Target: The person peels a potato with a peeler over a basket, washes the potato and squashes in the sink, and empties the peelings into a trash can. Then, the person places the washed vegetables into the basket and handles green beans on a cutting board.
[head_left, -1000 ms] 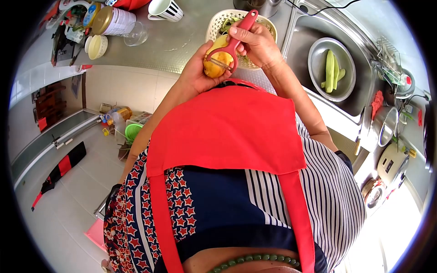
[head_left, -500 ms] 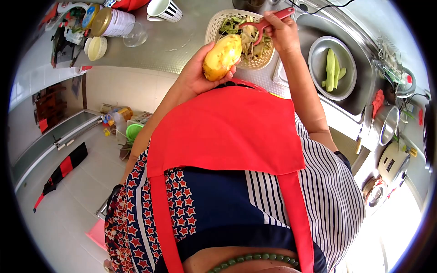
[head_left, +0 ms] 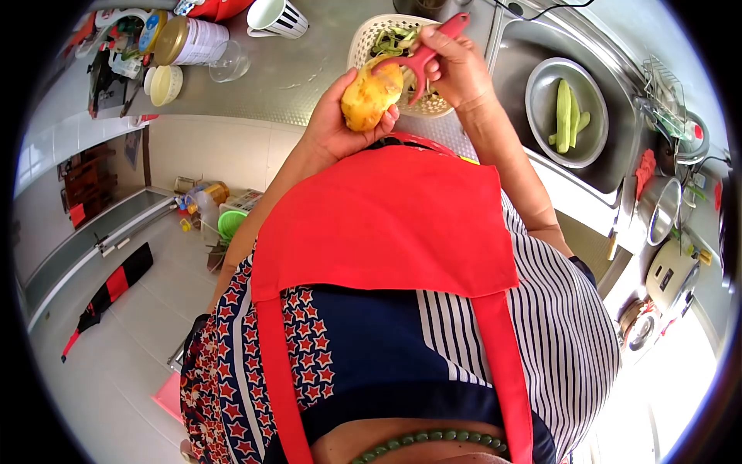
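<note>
The left hand (head_left: 333,122) cups the potato (head_left: 368,102) while the right hand (head_left: 467,73) pinches the red peeler (head_left: 418,63) over its far end.

The metal counter (head_left: 301,81) carries a pale basket (head_left: 358,48), a striped mug (head_left: 283,18), a glass (head_left: 229,63) and a gold-lidded can (head_left: 202,41).

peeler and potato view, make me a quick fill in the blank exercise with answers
1. The person's ____ hand holds the potato.
2. The peeler in the right hand is coloured ____.
3. The metal bowl with green pieces sits inside the ____.

Missing words: left; red; sink.
</note>
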A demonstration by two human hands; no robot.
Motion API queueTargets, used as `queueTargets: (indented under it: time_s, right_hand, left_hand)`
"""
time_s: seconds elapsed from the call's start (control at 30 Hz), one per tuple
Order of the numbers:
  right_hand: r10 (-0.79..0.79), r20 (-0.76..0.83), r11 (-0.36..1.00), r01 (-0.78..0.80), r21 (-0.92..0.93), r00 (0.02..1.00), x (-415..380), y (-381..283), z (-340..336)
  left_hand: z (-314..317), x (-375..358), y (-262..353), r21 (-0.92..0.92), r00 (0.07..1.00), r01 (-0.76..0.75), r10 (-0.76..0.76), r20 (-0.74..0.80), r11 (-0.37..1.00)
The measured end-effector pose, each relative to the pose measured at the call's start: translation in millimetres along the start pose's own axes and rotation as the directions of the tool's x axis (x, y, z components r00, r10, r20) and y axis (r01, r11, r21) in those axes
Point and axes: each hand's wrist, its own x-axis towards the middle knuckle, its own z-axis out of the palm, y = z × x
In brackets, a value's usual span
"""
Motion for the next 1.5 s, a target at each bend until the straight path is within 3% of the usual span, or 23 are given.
queueTargets:
  time_s: [0.2,0.43,0.57,0.67,0.77,0.87,0.93,0.97,1.07,1.27,1.5]
  right_hand:
    - [0.043,0.155,0.979,-0.011,-0.202,0.987,-8,14,24]
    - [0.059,0.138,0.996,-0.049,-0.076,0.989,-1,17,15]
    - [0.002,0.068,0.996,0.004,-0.094,0.998,8,9,-1]
    - [-0.017,0.049,0.990,0.024,-0.143,0.999,6,3,1]
    - [-0.009,0.058,0.992,0.016,-0.121,0.998,7,2,0]
    - [-0.021,0.001,1.000,0.021,-0.016,1.000,17,8,-13]
    - [-0.198,-0.154,0.961,0.161,-0.223,0.968,33,5,-39]
    - [-0.211,-0.197,0.973,0.186,-0.136,0.957,43,5,-60]
    - [-0.193,-0.123,0.977,0.179,-0.114,0.974,38,-5,-61]
    - [-0.163,-0.121,0.986,0.156,-0.061,0.979,20,-4,-39]
    - [0.006,0.080,0.999,-0.004,-0.032,0.997,-10,8,12]
  left_hand:
    - [0,0,-1,0.104,0.995,-0.073,0.080,-0.062,0.992]
    - [-3,-1,-1,0.103,0.997,-0.061,0.066,-0.042,0.993]
    - [-5,-3,-1,0.072,0.999,0.028,-0.031,0.043,0.997]
    - [-1,-5,-4,0.105,1.000,-0.018,0.019,-0.007,0.994]
    - [3,-6,-5,0.123,0.999,-0.007,0.011,-0.031,0.992]
    - [-4,-2,-2,0.100,0.999,0.019,-0.024,0.045,0.995]
    - [-4,-8,-3,0.108,0.997,0.020,-0.028,0.075,0.994]
    - [-3,-11,-1,0.116,0.995,0.021,-0.031,0.090,0.993]
    - [-3,-9,-2,0.095,0.997,-0.011,0.003,0.077,0.995]
    - [1,-5,-3,0.025,0.994,0.003,-0.006,0.108,1.000]
    - [-3,-1,-3,0.098,0.997,-0.054,0.048,0.063,0.994]
